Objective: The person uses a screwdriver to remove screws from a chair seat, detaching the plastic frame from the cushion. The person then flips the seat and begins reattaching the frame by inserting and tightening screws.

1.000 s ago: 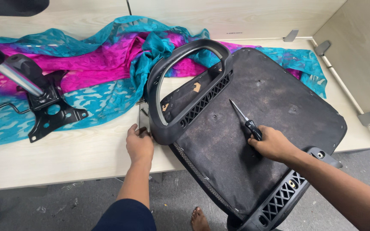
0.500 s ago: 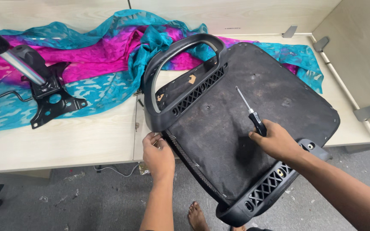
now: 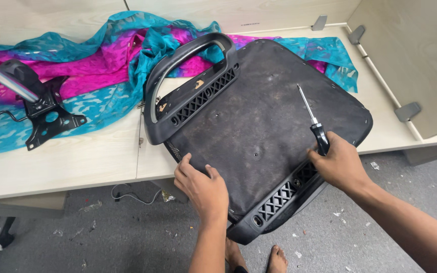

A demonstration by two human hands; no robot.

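While you lean over the desk, these are the bearings that count:

Seat position: the upturned chair seat lies bottom-up on the pale desk, its near corner hanging past the desk edge toward you.

Seat axis: its length runs on a diagonal, from the armrest loop at far left down to the second armrest at near right.

Left hand: your left hand lies flat on the seat's near-left edge, fingers spread and curled over the rim, gripping nothing else.

Right hand: your right hand is closed round the black handle of the screwdriver, resting against the near-right armrest.

Screwdriver heading: its shaft points up and away from you, tip over the seat's dark underside, close to the right edge.

Nearer hand: the small screw holes in mid-seat lie between both hands; the tool hand sits just right of them.

Aside: the metal chair mechanism rests well apart at left, on the teal and pink cloth.
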